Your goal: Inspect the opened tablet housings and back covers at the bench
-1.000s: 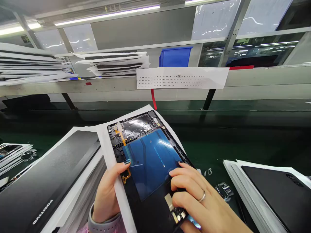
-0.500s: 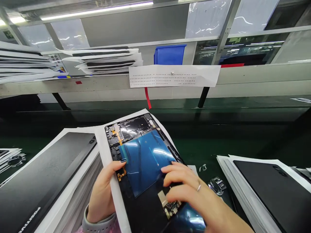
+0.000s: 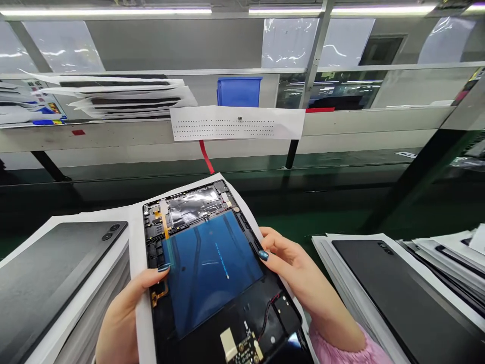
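Tilted up in front of me is an opened tablet [image 3: 197, 328], its inner side facing me, with a white sheet [image 3: 138, 253] behind it. A blue film-like panel [image 3: 212, 273] covers its middle. Circuit parts and an orange flex cable [image 3: 165, 222] show along the top and left; a small circuit board [image 3: 248, 351] sits low down. My left hand [image 3: 125, 308] grips the left edge, thumb on the front. At the right edge, my right hand [image 3: 303, 268] holds the tablet too, thumb on the frame and fingers behind. The fingers behind the sheet are partly hidden.
On the left, a dark tablet cover [image 3: 64, 273] lies on stacked white sheets. Another dark cover [image 3: 401, 288] tops the stack on the right. Ahead runs a shelf rail with a perforated white paper strip [image 3: 238, 124], a blue bin [image 3: 239, 92] and piled sheets [image 3: 132, 96].
My right hand has moved from over the blue panel to the tablet's right edge and taken hold there. The tablet appears lower and further left as the view has shifted.
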